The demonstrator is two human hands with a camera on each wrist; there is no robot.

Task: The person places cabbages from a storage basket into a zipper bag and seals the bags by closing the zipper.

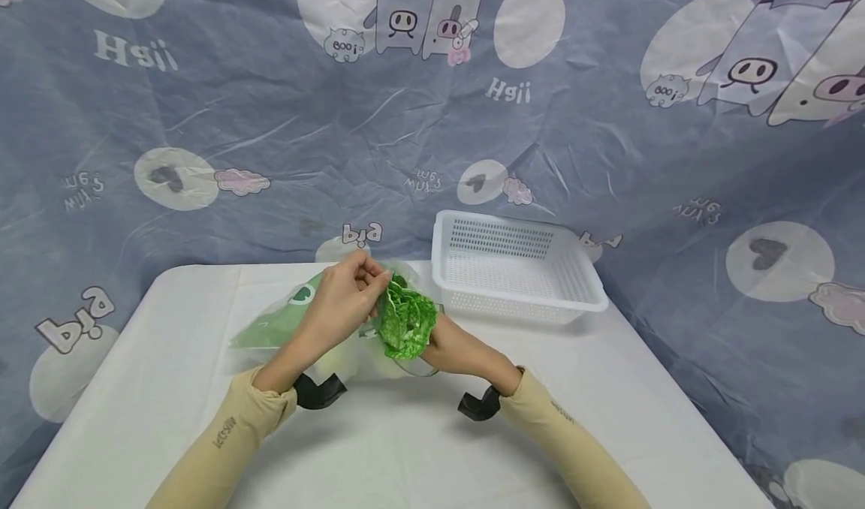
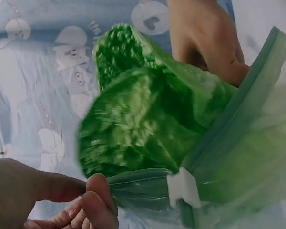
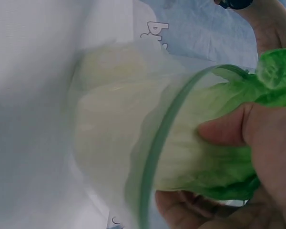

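Note:
A napa cabbage (image 1: 407, 321) with frilly green leaves lies partly in the mouth of a clear zip bag (image 3: 109, 129). My right hand (image 1: 456, 344) grips the cabbage at the bag's opening, thumb on one side and fingers underneath in the right wrist view. Between thumb and fingers my left hand (image 1: 345, 299) pinches the bag's green zip edge (image 2: 138, 177), close to a white slider (image 2: 183, 188). The cabbage's pale lower end shows through the plastic.
Green plastic (image 1: 273, 321) with a round leaf mark lies at the left hand's far side. A white perforated basket (image 1: 520, 299) stands at the back right of the white-covered table (image 1: 432, 449). Behind hangs a blue cartoon-print cloth (image 1: 338, 134).

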